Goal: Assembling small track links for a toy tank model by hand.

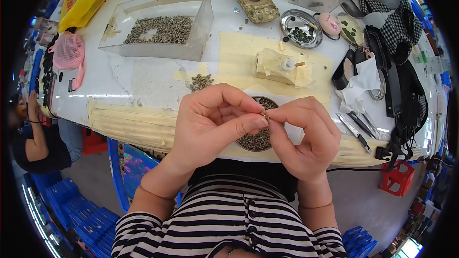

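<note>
My left hand [210, 119] and my right hand [303, 134] meet fingertip to fingertip above a round dish [256, 144] of small grey-brown pieces. Between the pinched thumbs and forefingers is a tiny metallic-looking piece [266, 115]; its exact kind is too small to make out. Both hands appear to grip it at once. The dish is partly hidden behind my fingers. A loose heap of similar small pieces [201, 82] lies on the table just beyond my left hand.
A clear bin [198, 43] of many such pieces stands at the back left. Beyond my right hand sits a taped block [275, 67] with a small white pot. A round metal tin [301, 28], a utility knife [355, 134] and tweezers [363, 123] lie to the right.
</note>
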`<state>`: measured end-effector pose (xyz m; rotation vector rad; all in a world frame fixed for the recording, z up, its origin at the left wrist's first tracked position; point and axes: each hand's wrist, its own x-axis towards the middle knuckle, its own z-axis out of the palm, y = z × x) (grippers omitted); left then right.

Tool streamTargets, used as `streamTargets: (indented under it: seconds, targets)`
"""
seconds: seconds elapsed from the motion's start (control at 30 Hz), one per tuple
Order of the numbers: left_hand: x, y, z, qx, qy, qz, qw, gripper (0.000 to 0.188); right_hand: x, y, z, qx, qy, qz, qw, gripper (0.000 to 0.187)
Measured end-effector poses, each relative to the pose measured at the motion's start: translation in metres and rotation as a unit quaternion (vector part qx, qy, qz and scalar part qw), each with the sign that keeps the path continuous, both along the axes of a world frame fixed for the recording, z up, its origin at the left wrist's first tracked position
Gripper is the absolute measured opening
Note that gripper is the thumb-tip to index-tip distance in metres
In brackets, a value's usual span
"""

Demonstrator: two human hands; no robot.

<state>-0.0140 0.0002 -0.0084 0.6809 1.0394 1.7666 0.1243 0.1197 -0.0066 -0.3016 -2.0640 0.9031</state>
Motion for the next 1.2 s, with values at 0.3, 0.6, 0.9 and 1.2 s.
streamTargets:
  seconds: [0.3,0.6,0.9,1.2]
  targets:
    - [0.004,-0.002,-0.005,-0.004,-0.02,-0.005,1.0,0.016,-0.001,-0.003,-0.005,0.147,0.033,-0.046,0.988,0.034]
    - [0.002,0.002,0.006,0.028,0.52,0.175,0.836,0.023,0.001,-0.004,-0.002,-0.05,-0.007,-0.003,0.999,0.016]
    - [0.006,0.006,0.001,0.046,0.549,0.163,0.819,0.025,0.003,-0.006,-0.006,-0.293,-0.016,0.047,0.955,0.004]
    - [0.006,0.005,0.003,0.032,0.474,0.133,0.87,0.028,0.006,-0.006,0.0,-0.409,-0.021,0.104,0.906,0.005]
